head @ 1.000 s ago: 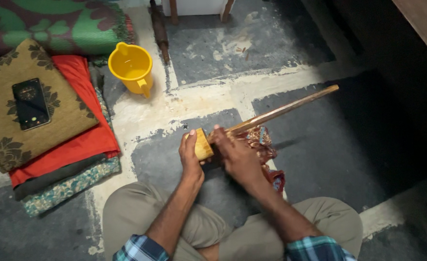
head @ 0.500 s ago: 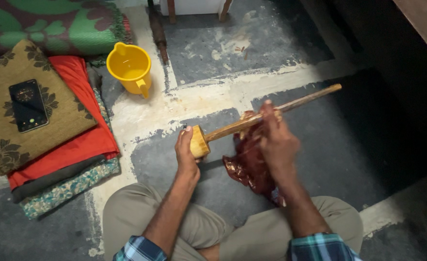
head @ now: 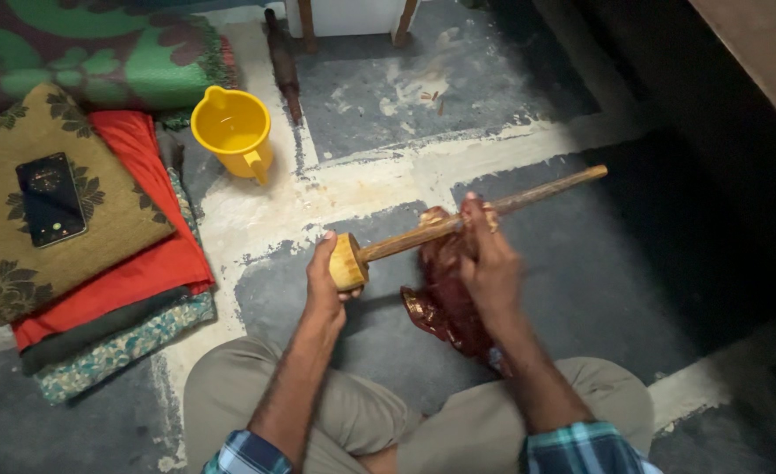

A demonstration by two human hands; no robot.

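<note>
Wooden stick (head: 484, 212), round yellow head: left hand (head: 324, 279) clasps head, right hand (head: 484, 254) presses glossy maroon cloth (head: 445, 303).

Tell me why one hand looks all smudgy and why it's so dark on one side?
In the head view, the right hand and its dark red cloth are motion-blurred on the wooden stick; the left hand on the stick's knob end is sharper; the right edge and top-right corner lie in deep shadow, while the yellow jug and phone are evenly lit and crisp.
</note>
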